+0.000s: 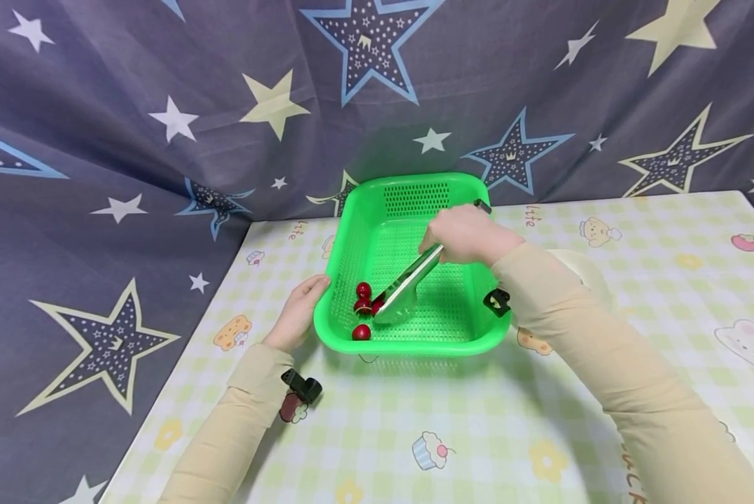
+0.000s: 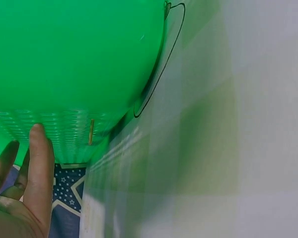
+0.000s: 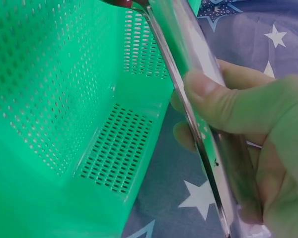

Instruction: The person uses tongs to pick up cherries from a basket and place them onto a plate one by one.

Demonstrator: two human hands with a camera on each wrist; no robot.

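Note:
A green plastic basket (image 1: 414, 346) with perforated walls stands on the table. Several small, shiny red balls (image 1: 361, 332), cherry-like, lie at its front left corner. My right hand (image 1: 465, 234) grips metal tongs (image 1: 414, 273) above the basket, pointing down to the left. At the tongs' lower end is a red ball (image 1: 378, 306); whether it is pinched I cannot tell. In the right wrist view, thumb and fingers press the tongs' arms (image 3: 208, 144) from both sides. Against the basket's left outer wall rests my left hand (image 1: 301, 308), its fingers (image 2: 39, 168) fairly straight in the left wrist view.
A white, round-edged object (image 1: 587, 273) sits on the table, partly hidden behind the right sleeve. The checked tablecloth (image 1: 477, 427) covers the table. A dark star-patterned curtain (image 1: 225, 140) hangs behind and to the left, close to the basket's far side.

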